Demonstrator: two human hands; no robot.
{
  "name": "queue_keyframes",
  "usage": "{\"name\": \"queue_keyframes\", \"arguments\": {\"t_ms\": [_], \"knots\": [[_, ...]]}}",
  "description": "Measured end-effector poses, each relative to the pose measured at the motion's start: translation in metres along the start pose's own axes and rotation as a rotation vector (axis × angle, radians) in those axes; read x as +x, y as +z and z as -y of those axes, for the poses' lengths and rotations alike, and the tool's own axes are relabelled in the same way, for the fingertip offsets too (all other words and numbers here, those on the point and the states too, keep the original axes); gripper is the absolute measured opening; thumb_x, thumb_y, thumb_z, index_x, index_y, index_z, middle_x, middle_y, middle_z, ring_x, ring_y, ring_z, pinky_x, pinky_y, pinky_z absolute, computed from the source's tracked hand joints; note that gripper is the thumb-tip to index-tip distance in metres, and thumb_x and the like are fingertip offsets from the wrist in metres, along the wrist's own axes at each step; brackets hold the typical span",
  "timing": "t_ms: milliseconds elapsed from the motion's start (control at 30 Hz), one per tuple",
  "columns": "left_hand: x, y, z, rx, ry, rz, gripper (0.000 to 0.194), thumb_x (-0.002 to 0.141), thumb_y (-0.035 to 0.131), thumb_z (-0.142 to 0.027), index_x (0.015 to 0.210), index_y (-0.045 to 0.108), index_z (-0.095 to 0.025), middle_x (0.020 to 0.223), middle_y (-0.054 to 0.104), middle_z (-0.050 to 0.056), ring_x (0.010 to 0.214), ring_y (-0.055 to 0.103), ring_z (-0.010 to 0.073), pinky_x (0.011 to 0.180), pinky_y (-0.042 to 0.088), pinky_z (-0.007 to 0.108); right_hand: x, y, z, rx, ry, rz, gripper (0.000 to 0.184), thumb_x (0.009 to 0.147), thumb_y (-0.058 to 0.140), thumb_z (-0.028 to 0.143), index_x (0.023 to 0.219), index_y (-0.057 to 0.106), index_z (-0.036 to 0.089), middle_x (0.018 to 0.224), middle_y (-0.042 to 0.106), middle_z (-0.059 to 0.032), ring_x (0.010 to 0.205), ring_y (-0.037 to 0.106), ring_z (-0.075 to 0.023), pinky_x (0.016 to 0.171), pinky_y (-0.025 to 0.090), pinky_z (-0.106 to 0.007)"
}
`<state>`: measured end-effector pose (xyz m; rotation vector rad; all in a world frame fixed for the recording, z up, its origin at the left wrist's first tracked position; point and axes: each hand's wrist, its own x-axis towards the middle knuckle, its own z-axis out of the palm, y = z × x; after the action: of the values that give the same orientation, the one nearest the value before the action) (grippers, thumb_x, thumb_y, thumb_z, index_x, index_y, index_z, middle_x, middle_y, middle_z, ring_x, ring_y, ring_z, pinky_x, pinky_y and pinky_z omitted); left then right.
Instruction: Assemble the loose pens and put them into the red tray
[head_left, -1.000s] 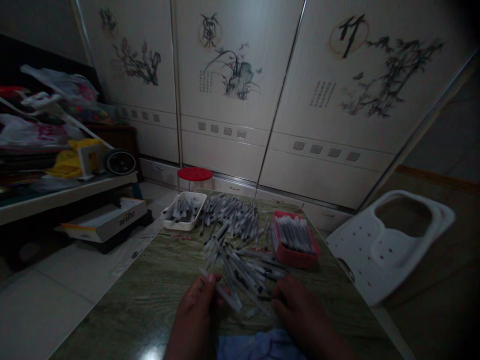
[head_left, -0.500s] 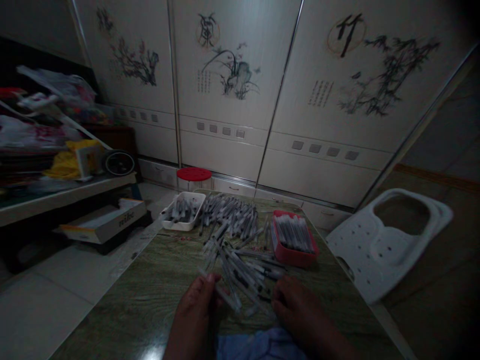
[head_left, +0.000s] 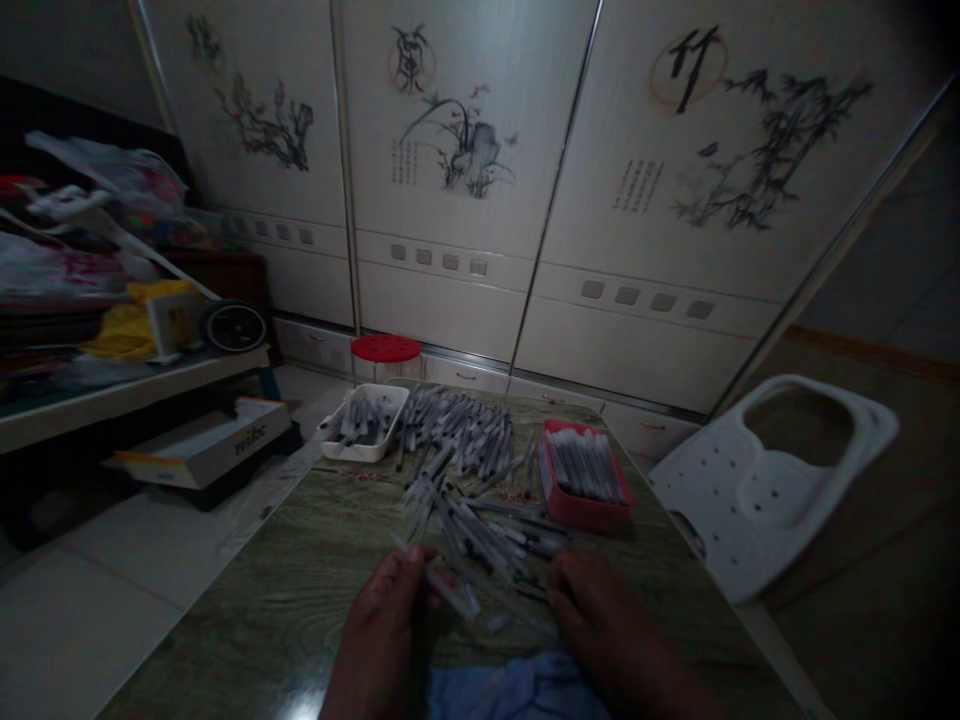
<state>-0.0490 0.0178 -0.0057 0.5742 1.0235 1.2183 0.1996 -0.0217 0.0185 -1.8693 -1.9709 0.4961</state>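
My left hand is closed around a clear-barrelled pen, which slants down to the right across the thumb. Close to the near right side of the loose pens, my right hand has its fingers curled in. Blur and dim light hide what those fingers hold, if anything. A bigger heap of similar pens lies farther back on the table. Behind my right hand stands a red box packed with pens in rows. The white tray at the back left also contains pens.
Blue cloth shows at the near table edge. A white folding chair stands to the right of the wood-patterned table. Behind it is a red stool. At left, a low shelf carries bags and a wheeled item.
Both hands have shifted only slightly; the left still has the pen. The whole view has moved a little to the left.
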Motion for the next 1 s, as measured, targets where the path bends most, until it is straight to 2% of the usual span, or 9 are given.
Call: {"name": "queue_keyframes", "arguments": {"t_ms": [100, 200, 267, 333, 400, 533, 633, 867, 1000], "knots": [[-0.001, 0.002, -0.002, -0.019, -0.015, 0.005, 0.054, 0.075, 0.085, -0.066, 0.098, 0.076, -0.018, 0.074, 0.069, 0.002, 0.064, 0.058, 0.0129, 0.06, 0.048, 0.021, 0.0, -0.004, -0.006, 0.12, -0.002, -0.092, 0.014, 0.101, 0.049, 0.025, 0.097, 0.062, 0.024, 0.1, 0.069, -0.0055, 0.094, 0.063, -0.0246, 0.083, 0.047, -0.039], [-0.002, 0.003, -0.002, -0.003, 0.012, 0.015, 0.053, 0.078, 0.083, -0.065, 0.101, 0.077, -0.018, 0.076, 0.071, 0.002, 0.066, 0.059, 0.0139, 0.062, 0.049, 0.022, 0.0, -0.013, -0.013, 0.305, 0.005, -0.237, 0.031, 0.103, 0.052, 0.036, 0.127, 0.068, 0.024, 0.121, 0.072, -0.0101, 0.113, 0.065, -0.0286, 0.098, 0.048, -0.044], [-0.002, 0.003, -0.001, 0.015, 0.024, 0.029, 0.051, 0.08, 0.082, -0.064, 0.103, 0.076, -0.019, 0.078, 0.072, 0.003, 0.067, 0.06, 0.0145, 0.063, 0.05, 0.022, -0.001, -0.023, -0.015, 0.436, 0.053, -0.261, 0.047, 0.102, 0.056, 0.044, 0.145, 0.062, 0.025, 0.126, 0.072, -0.0111, 0.116, 0.066, -0.0306, 0.099, 0.049, -0.045], [-0.001, 0.001, 0.0, 0.028, 0.011, 0.055, 0.05, 0.083, 0.079, -0.064, 0.105, 0.076, -0.019, 0.078, 0.072, 0.003, 0.068, 0.061, 0.0147, 0.063, 0.049, 0.022, -0.004, -0.033, -0.013, 0.573, 0.114, -0.24, 0.056, 0.099, 0.062, 0.05, 0.151, 0.061, 0.027, 0.124, 0.072, -0.0103, 0.115, 0.066, -0.0309, 0.098, 0.05, -0.045], [0.0, 0.0, 0.0, 0.046, -0.002, 0.085, 0.049, 0.088, 0.075, -0.063, 0.111, 0.075, -0.02, 0.078, 0.071, 0.002, 0.066, 0.06, 0.0147, 0.061, 0.047, 0.022, -0.007, -0.04, -0.009, 0.724, 0.165, -0.234, 0.06, 0.096, 0.068, 0.053, 0.15, 0.063, 0.028, 0.118, 0.072, -0.008, 0.108, 0.066, -0.028, 0.093, 0.052, -0.041], [-0.002, 0.0, -0.003, 0.109, -0.029, 0.158, 0.05, 0.094, 0.069, -0.062, 0.122, 0.072, -0.021, 0.078, 0.069, 0.001, 0.061, 0.056, 0.0141, 0.058, 0.045, 0.023, -0.009, -0.041, 0.001, 1.025, 0.215, -0.163, 0.06, 0.091, 0.076, 0.046, 0.148, 0.064, 0.031, 0.094, 0.065, -0.0002, 0.07, 0.057, -0.0146, 0.064, 0.049, -0.028], [-0.007, 0.004, -0.005, 0.187, -0.065, 0.249, 0.051, 0.093, 0.069, -0.062, 0.123, 0.072, -0.021, 0.075, 0.068, 0.001, 0.061, 0.054, 0.014, 0.057, 0.041, 0.023, -0.01, -0.035, 0.009, 1.198, 0.243, -0.112, 0.062, 0.087, 0.082, 0.038, 0.146, 0.065, 0.031, 0.089, 0.062, 0.002, 0.065, 0.055, -0.0123, 0.056, 0.048, -0.024], [-0.015, 0.011, 0.001, 0.33, -0.134, 0.582, 0.053, 0.084, 0.078, -0.065, 0.11, 0.079, -0.019, 0.07, 0.062, 0.0, 0.059, 0.048, 0.0119, 0.059, 0.035, 0.024, -0.011, -0.022, 0.027, 1.472, 0.198, -0.18, 0.064, 0.077, 0.09, 0.03, 0.138, 0.07, 0.029, 0.086, 0.068, 0.0009, 0.065, 0.061, -0.0133, 0.058, 0.051, -0.025], [-0.014, 0.012, 0.006, 0.334, -0.162, 0.792, 0.052, 0.079, 0.081, -0.067, 0.104, 0.081, -0.021, 0.075, 0.061, 0.0, 0.061, 0.043, 0.0105, 0.061, 0.034, 0.024, -0.007, -0.016, 0.042, 1.661, 0.235, -0.319, 0.061, 0.072, 0.094, 0.028, 0.129, 0.074, 0.025, 0.089, 0.071, -0.0002, 0.071, 0.063, -0.0133, 0.068, 0.055, -0.025]]}}
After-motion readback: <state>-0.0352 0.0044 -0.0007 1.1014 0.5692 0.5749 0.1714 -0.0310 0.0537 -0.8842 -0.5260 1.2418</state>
